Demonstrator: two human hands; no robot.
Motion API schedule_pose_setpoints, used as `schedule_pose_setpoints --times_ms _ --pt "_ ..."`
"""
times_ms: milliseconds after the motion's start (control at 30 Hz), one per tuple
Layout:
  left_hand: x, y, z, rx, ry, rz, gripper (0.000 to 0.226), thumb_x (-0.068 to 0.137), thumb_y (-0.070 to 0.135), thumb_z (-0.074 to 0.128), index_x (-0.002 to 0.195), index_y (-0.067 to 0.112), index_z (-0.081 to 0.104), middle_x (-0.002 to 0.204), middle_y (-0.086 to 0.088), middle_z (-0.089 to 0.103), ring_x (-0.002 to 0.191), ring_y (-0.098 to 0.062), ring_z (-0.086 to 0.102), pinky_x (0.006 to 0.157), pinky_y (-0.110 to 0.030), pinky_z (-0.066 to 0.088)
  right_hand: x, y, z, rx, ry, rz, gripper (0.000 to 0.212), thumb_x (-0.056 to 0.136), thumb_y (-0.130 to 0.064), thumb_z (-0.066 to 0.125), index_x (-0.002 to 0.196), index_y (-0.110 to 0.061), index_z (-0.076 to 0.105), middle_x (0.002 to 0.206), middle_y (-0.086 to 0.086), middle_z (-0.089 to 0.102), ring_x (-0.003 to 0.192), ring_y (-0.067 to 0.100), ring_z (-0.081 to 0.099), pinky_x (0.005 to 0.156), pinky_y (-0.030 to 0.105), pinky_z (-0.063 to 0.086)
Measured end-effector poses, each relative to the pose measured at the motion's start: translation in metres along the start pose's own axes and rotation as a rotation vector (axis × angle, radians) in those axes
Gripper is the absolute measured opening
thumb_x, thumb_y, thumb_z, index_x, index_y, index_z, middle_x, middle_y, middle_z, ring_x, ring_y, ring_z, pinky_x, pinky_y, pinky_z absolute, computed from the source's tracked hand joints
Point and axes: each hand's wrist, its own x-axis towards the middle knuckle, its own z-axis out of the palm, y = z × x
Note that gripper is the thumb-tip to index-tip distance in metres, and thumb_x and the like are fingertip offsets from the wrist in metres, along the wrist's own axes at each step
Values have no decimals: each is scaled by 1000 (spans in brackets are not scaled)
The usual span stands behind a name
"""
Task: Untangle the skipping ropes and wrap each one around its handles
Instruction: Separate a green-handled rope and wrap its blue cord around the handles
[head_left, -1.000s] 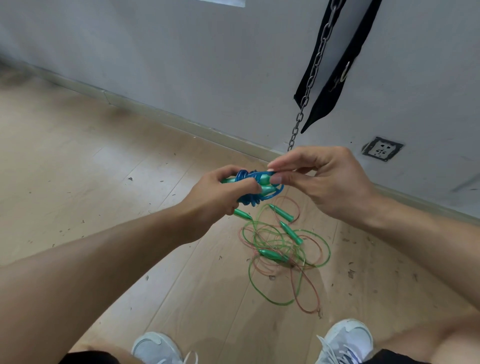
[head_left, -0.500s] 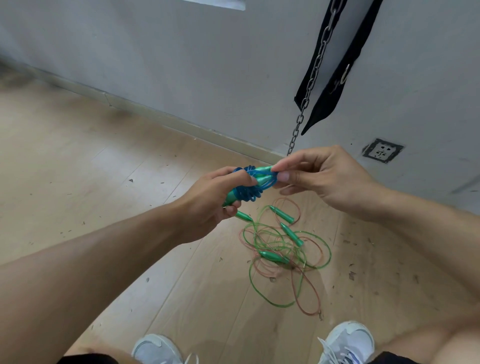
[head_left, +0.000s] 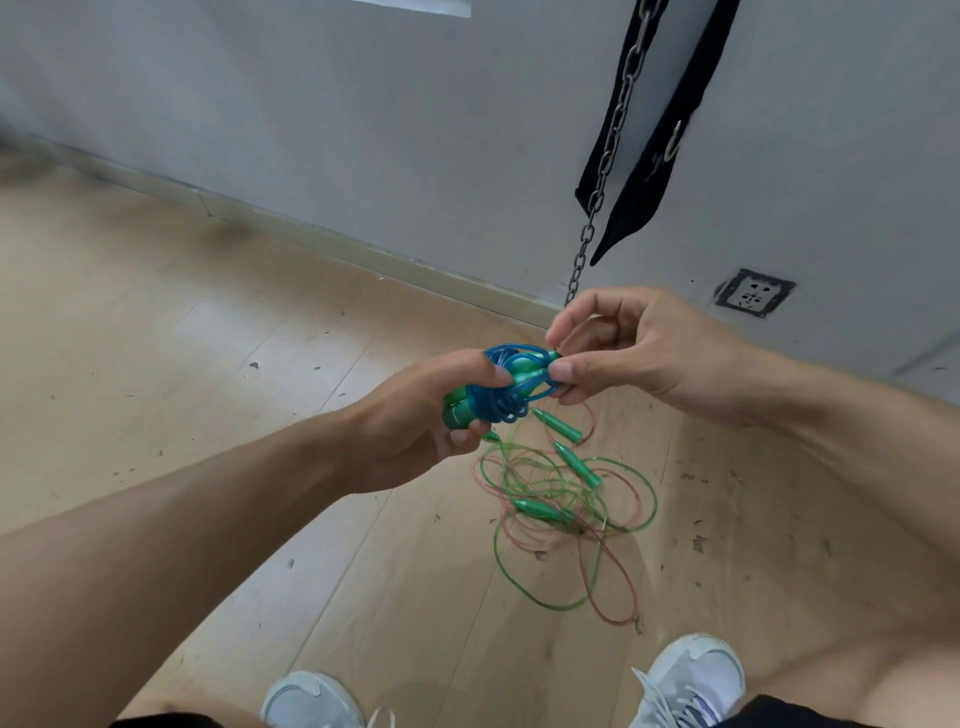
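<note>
Head view, left hand: left hand (head_left: 415, 415) is curled around the pair of green handles (head_left: 460, 410) of the blue rope (head_left: 506, 397), thumb pressed on the coils at the top of the bundle.
Head view, right hand: right hand (head_left: 634, 348) pinches the far tip of the bundle at 3 o'clock from the left hand, thumb and forefinger closed on the handle ends and the last blue loop; the other fingers are bent above it and grip nothing visible.
Blue rope: wound in many turns around its two handles, held in the air between both hands; whether the free end is tucked cannot be told.
Progress, done: one rope appears nearly or fully wrapped.
Progress, left: green rope (head_left: 545, 597) and reddish rope (head_left: 618, 597) lie on the floor (head_left: 208, 338) at 5 o'clock from the hands, their loops crossing one another, with loose green handles (head_left: 558, 423) among them; both seem to need separating and winding.
Surroundings: chain (head_left: 608, 156) and black strap (head_left: 654, 135) hang against the wall at 12 o'clock; wall socket (head_left: 753, 292) at 2 o'clock; two pale shoes (head_left: 691, 680) at 6 o'clock.
</note>
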Motion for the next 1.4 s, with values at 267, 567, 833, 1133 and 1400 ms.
schedule_pose_setpoints --times_ms 267,567,833,1133,1400 --pt "-2 5 7 -226 -75 -83 48 69 27 74 113 12 64 86 -3 57 63 -14 46 59 -22 35 0 1 5 194 94 -65 30 68 -11 77 96 -10 68 80 6 74 76 19 74 70 27 60" --pt "-1 3 1 -240 -118 -99 55 66 28 75 117 11 61 91 -4 54 64 -13 46 56 -21 37 0 -5 12 26 108 -154 21 75 -7 76 93 -10 66 77 -3 69 78 18 73 73 29 61" --pt "2 1 15 61 208 57 28 85 23 71 111 14 70 95 -4 63 62 -11 44 61 -24 36 4 12 17 -156 286 -113 20 89 3 71 93 -16 68 82 7 64 73 31 75 70 36 64" --pt "-1 -2 9 47 248 68 33 85 23 72 116 12 69 97 -6 63 63 -11 44 56 -21 38 4 14 27 143 277 138 9 90 -7 68 97 -2 65 90 20 76 83 32 76 74 34 63" --pt "-4 5 6 -143 152 -36 24 83 26 70 104 14 71 85 -1 61 61 -11 44 64 -24 35 5 -1 30 577 200 377 13 90 -5 66 102 -4 70 88 14 75 78 21 75 70 28 63"
